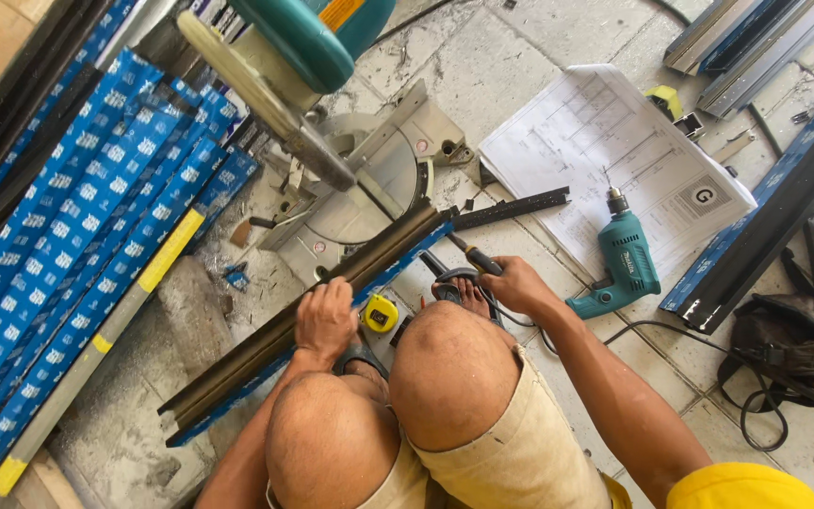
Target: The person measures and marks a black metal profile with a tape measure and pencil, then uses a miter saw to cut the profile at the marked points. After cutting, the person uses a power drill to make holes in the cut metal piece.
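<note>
Your left hand (325,319) is pressed down with fingers curled over the long dark metal rail (313,306) that runs from the lower left up onto the base of the mitre saw (369,174). Your right hand (512,283) is closed around the handle of a screwdriver (471,254), whose tip points up towards the rail. Keep the left palm flat and heavy, I would judge, so the rail cannot roll while the right hand works, and hold the tool in line with the rail's edge. The rail lies directly under your left hand and just left of the tool tip. A yellow tape measure (381,313) sits between your hands, and a teal drill (626,269) lies on the drawing sheet (605,151) to your right.
</note>
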